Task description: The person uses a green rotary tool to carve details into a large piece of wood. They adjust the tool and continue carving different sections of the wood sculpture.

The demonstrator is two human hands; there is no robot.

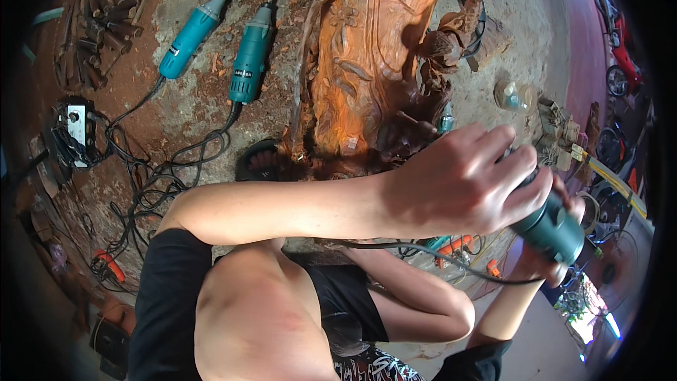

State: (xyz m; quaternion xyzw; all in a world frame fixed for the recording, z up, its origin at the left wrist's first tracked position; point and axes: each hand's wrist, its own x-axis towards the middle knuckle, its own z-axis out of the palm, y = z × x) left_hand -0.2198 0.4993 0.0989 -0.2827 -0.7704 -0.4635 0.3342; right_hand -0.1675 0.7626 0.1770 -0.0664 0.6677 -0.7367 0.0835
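Observation:
A dark green power tool with a rounded body [553,234], shaped like a die grinder, is held up at the right. My left hand [462,180] reaches across from the left, its fingers curled over the tool's upper end. From below and behind, my right hand [543,266] grips the tool's body, mostly hidden by it. A black cord runs from the tool's lower end toward the left. The tool's tip is hidden behind my left fingers. Beyond my left forearm lies a large orange-brown wood carving [367,49] with relief figures and a knobbly dark side.
Two teal die grinders [190,39] [252,56] lie left of the carving, cords tangled on the ground. A control box [76,134] sits far left, below a pile of chisels [106,17]. At right are a plastic jar [515,95], a fan [613,268] and a red motorcycle [620,46].

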